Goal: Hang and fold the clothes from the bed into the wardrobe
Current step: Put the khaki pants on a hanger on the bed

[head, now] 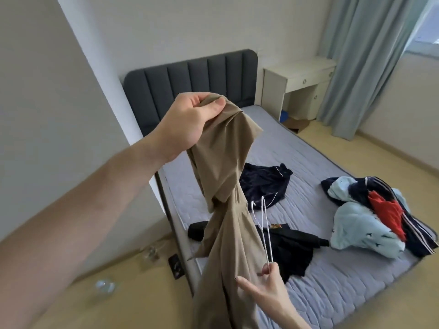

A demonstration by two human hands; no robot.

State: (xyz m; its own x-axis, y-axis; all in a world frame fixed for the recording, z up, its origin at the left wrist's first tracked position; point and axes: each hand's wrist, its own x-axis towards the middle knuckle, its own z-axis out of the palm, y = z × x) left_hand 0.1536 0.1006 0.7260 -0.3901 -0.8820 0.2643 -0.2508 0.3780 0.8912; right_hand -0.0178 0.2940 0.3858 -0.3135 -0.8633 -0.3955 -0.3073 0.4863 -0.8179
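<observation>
My left hand (190, 119) is raised and grips the bunched top of a tan garment (228, 191), which hangs down in front of me. Lower down, my right hand (263, 286) pinches the end of a thin white wire hanger (262, 224) between its fingers, right beside the tan cloth; the hanger points up and away. On the grey mattress of the bed (332, 281) lie a dark navy garment (263, 184), a black garment (292, 245) and a heap of light blue, navy and red clothes (370, 217). The wardrobe is not in view.
A dark padded headboard (190, 84) stands against the wall. A white desk (299, 86) and pale blue curtains (365, 62) stand at the back right. Clear bottles (104, 286) and a small dark packet (177, 265) lie on the floor left of the bed.
</observation>
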